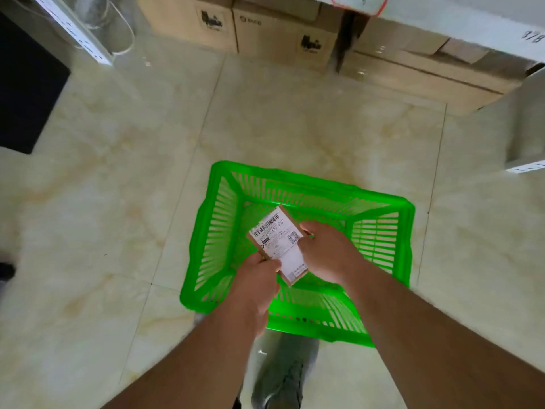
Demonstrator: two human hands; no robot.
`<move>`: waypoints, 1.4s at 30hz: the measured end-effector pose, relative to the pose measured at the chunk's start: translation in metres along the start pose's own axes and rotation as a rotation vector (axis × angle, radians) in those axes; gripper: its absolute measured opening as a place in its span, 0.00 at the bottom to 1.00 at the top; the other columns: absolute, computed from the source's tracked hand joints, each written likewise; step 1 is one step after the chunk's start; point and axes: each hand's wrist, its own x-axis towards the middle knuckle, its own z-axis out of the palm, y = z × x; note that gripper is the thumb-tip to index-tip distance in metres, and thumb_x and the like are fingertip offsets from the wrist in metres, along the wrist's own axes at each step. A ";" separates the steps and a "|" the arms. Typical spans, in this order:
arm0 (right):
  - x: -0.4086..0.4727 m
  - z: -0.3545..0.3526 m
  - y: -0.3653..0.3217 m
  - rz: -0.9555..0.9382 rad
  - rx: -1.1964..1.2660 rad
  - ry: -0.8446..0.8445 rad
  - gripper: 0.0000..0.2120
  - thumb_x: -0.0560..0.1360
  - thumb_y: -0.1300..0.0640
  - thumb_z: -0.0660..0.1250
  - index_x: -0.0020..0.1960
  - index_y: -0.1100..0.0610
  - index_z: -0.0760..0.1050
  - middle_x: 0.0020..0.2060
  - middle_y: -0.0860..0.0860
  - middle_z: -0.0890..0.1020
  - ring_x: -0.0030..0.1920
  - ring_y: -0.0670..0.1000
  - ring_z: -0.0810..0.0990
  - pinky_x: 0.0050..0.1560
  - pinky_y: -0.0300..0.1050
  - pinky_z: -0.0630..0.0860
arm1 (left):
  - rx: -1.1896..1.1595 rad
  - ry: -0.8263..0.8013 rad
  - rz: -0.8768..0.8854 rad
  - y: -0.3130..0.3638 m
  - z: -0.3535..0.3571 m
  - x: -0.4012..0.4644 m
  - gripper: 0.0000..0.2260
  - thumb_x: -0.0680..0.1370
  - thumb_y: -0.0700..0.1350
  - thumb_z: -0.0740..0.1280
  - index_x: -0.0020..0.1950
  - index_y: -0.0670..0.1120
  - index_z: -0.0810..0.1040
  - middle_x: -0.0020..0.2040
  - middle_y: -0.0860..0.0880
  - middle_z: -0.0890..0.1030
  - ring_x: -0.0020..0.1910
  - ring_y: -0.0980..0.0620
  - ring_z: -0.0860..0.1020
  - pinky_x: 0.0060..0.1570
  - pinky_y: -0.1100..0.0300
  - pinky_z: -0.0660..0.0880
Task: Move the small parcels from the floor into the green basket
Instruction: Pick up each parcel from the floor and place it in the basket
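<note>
Parcel (279, 245) pinched between left hand (257, 286) and right hand (326, 252), above green basket (383, 231).

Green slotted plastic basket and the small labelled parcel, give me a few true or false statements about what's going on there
1. Both hands hold the small brown cardboard parcel with a white shipping label. True: the left hand pinches its near left edge and the right hand grips its right side.
2. The parcel lies on the floor tiles beside the basket. False: it is held up over the open green slotted plastic basket.
3. The basket stands on the pale marble-look tiled floor. True.
4. The basket is full of parcels. False: no parcel shows through the parts of its bottom in view.
5. Large brown cardboard boxes stand beyond the basket. True.
</note>
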 end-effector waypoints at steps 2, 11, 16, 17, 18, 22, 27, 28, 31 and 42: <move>0.033 0.010 -0.001 -0.008 -0.122 -0.019 0.15 0.79 0.54 0.56 0.60 0.54 0.77 0.55 0.57 0.84 0.44 0.55 0.81 0.39 0.44 0.72 | -0.083 0.008 -0.031 -0.008 -0.004 0.033 0.14 0.81 0.38 0.62 0.62 0.51 0.80 0.59 0.53 0.86 0.61 0.53 0.80 0.63 0.51 0.75; 0.143 0.056 -0.016 -0.051 -0.422 -0.039 0.19 0.74 0.50 0.57 0.60 0.56 0.77 0.57 0.61 0.78 0.57 0.63 0.80 0.56 0.55 0.80 | -0.401 0.031 -0.119 -0.029 -0.021 0.166 0.12 0.81 0.36 0.62 0.55 0.50 0.83 0.54 0.49 0.84 0.57 0.48 0.79 0.55 0.53 0.79; 0.179 0.076 -0.020 -0.079 -0.459 -0.063 0.08 0.74 0.51 0.60 0.48 0.53 0.74 0.52 0.59 0.79 0.53 0.62 0.81 0.50 0.52 0.80 | -0.490 0.039 -0.142 -0.032 -0.029 0.203 0.13 0.81 0.35 0.61 0.55 0.49 0.82 0.53 0.47 0.83 0.54 0.48 0.79 0.58 0.51 0.78; 0.185 0.079 -0.019 -0.084 -0.461 -0.050 0.04 0.75 0.53 0.61 0.46 0.53 0.73 0.51 0.58 0.79 0.53 0.62 0.81 0.49 0.51 0.80 | -0.508 0.041 -0.145 -0.032 -0.029 0.207 0.13 0.81 0.35 0.61 0.55 0.48 0.82 0.54 0.47 0.82 0.54 0.47 0.78 0.59 0.51 0.78; 0.190 0.082 -0.019 -0.089 -0.456 -0.036 0.04 0.76 0.55 0.62 0.47 0.54 0.73 0.51 0.58 0.80 0.52 0.61 0.81 0.48 0.51 0.79 | -0.527 0.043 -0.144 -0.032 -0.029 0.210 0.13 0.81 0.35 0.61 0.55 0.48 0.81 0.54 0.46 0.82 0.55 0.48 0.78 0.60 0.50 0.77; 0.196 0.091 -0.015 -0.120 -0.298 0.056 0.06 0.77 0.60 0.61 0.49 0.57 0.77 0.50 0.58 0.82 0.48 0.59 0.82 0.39 0.43 0.74 | -0.590 0.007 -0.105 -0.027 -0.026 0.218 0.14 0.80 0.34 0.62 0.56 0.49 0.82 0.58 0.47 0.84 0.60 0.47 0.79 0.68 0.48 0.73; 0.162 0.103 0.005 -0.082 -0.018 0.248 0.19 0.78 0.61 0.61 0.68 0.58 0.78 0.66 0.57 0.81 0.64 0.56 0.79 0.57 0.31 0.67 | -0.520 0.016 -0.093 -0.028 -0.027 0.213 0.16 0.78 0.30 0.61 0.62 0.40 0.80 0.62 0.41 0.82 0.63 0.38 0.78 0.70 0.42 0.72; 0.151 0.107 0.010 -0.043 0.012 0.236 0.20 0.79 0.60 0.61 0.70 0.58 0.76 0.69 0.56 0.79 0.68 0.54 0.77 0.62 0.32 0.64 | -0.494 0.026 -0.103 -0.029 -0.027 0.210 0.17 0.77 0.30 0.60 0.63 0.37 0.78 0.59 0.41 0.81 0.59 0.40 0.77 0.69 0.42 0.73; 0.121 0.114 0.028 0.021 0.083 0.224 0.20 0.79 0.60 0.62 0.70 0.55 0.76 0.69 0.54 0.79 0.66 0.52 0.78 0.61 0.31 0.64 | -0.419 0.043 -0.127 -0.034 -0.026 0.190 0.15 0.77 0.30 0.60 0.63 0.36 0.75 0.56 0.39 0.78 0.56 0.44 0.76 0.66 0.43 0.76; -0.004 0.073 0.034 0.274 0.652 0.217 0.16 0.80 0.58 0.62 0.65 0.62 0.77 0.65 0.59 0.81 0.64 0.55 0.78 0.60 0.44 0.72 | 0.106 -0.046 0.005 -0.025 0.003 0.042 0.20 0.81 0.38 0.64 0.74 0.44 0.70 0.68 0.43 0.77 0.61 0.51 0.78 0.53 0.57 0.77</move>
